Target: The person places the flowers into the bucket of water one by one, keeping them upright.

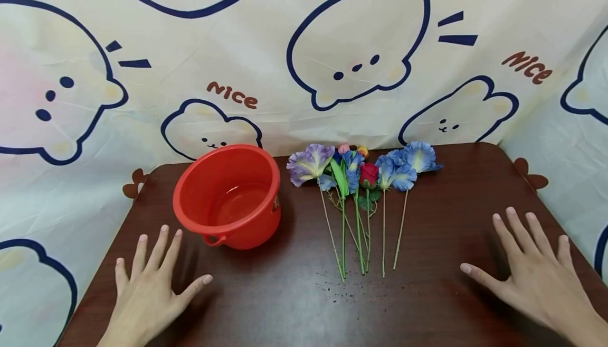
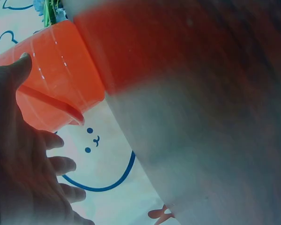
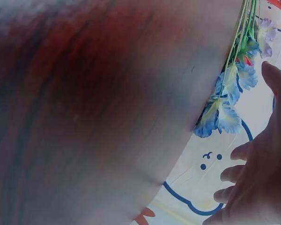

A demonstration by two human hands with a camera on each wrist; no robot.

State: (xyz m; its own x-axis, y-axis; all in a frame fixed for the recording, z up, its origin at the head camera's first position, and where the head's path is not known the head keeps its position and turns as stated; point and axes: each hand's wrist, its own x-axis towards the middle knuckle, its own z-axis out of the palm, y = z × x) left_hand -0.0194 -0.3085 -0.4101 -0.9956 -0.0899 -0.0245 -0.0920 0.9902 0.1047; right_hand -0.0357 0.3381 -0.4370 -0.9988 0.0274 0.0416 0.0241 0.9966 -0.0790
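Observation:
My left hand (image 1: 149,289) is spread with straight fingers over the left side of the table, just in front of a red plastic bucket (image 1: 256,225). The bucket stands upright with nothing visible inside, and its handle hangs at the front. On the right side my right hand (image 1: 537,268) is spread the same way and holds nothing. Between the hands lies a row of artificial flowers, stems toward me: a purple iris (image 1: 311,162), a red rose (image 1: 369,175) and blue irises (image 1: 418,157) among them. In the right wrist view the blue blooms (image 3: 220,117) appear beyond my fingers.
Dark crumbs (image 1: 334,289) are scattered near the stem ends on the brown table (image 1: 427,305). A white cloth (image 1: 266,51) with cartoon outlines hangs behind the table and along both sides. Small pink and orange blooms (image 1: 363,151) peek out at the back of the flower row.

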